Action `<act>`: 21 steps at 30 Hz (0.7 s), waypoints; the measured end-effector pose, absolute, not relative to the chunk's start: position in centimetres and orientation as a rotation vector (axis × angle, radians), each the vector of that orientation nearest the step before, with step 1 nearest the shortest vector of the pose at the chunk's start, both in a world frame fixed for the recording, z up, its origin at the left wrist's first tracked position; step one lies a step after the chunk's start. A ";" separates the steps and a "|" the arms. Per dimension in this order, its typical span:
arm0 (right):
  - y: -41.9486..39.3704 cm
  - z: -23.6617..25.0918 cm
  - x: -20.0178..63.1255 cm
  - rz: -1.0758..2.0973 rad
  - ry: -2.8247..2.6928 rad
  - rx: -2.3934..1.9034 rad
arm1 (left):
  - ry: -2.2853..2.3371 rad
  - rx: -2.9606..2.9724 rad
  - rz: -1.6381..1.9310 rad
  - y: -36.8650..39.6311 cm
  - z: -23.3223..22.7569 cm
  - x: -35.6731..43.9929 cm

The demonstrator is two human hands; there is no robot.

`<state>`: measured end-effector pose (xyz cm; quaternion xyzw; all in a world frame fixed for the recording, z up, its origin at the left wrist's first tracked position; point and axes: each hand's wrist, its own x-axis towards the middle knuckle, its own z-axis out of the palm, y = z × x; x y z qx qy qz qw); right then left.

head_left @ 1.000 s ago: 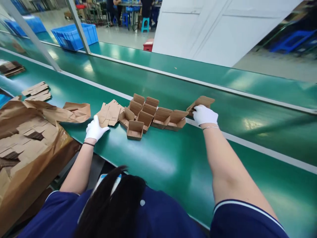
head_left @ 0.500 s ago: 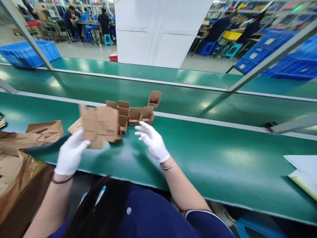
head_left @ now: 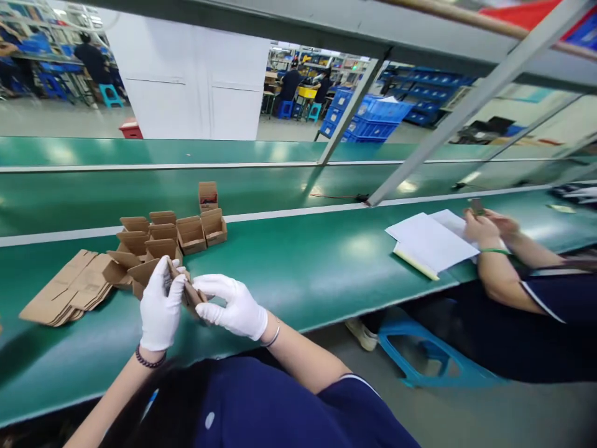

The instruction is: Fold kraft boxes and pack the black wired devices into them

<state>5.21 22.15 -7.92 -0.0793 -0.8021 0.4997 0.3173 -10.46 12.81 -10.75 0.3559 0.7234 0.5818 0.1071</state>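
Note:
Both of my hands wear white gloves and hold one brown cardboard box blank [head_left: 187, 292] between them, partly folded and seen nearly edge-on. My left hand [head_left: 161, 308] grips its left side with thumb and fingers. My right hand [head_left: 232, 306] pinches its right side, and the fingers cover part of the card. Just beyond, several open small cardboard boxes [head_left: 190, 235] stand close together on the green work surface [head_left: 289, 261]. To the left lies a stack of flat cardboard blanks [head_left: 69, 289].
One open box [head_left: 208, 195] with something dark and red inside stands farther back. White paper sheets [head_left: 431, 239] lie to the right, near a co-worker's hands [head_left: 487, 229] holding a small object. A slanted metal post [head_left: 420, 143] rises from the bench. A blue stool [head_left: 433, 354] stands below.
The view has swung to the right, bringing a co-worker into sight. My right hand, empty before, now grips the cardboard blank too. The blank has gone from flat to partly folded.

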 end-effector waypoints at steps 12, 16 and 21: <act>24.1 -10.8 2.6 1.955 -1.192 -0.479 | 1.654 0.857 1.987 14.8 -9.6 -7.6; 23.7 -10.6 2.1 2.067 -1.179 -0.589 | 1.721 0.852 2.046 15.9 -9.6 -8.7; 23.7 -9.9 3.3 2.024 -1.570 -0.426 | 1.645 0.939 2.033 17.1 -8.6 -9.4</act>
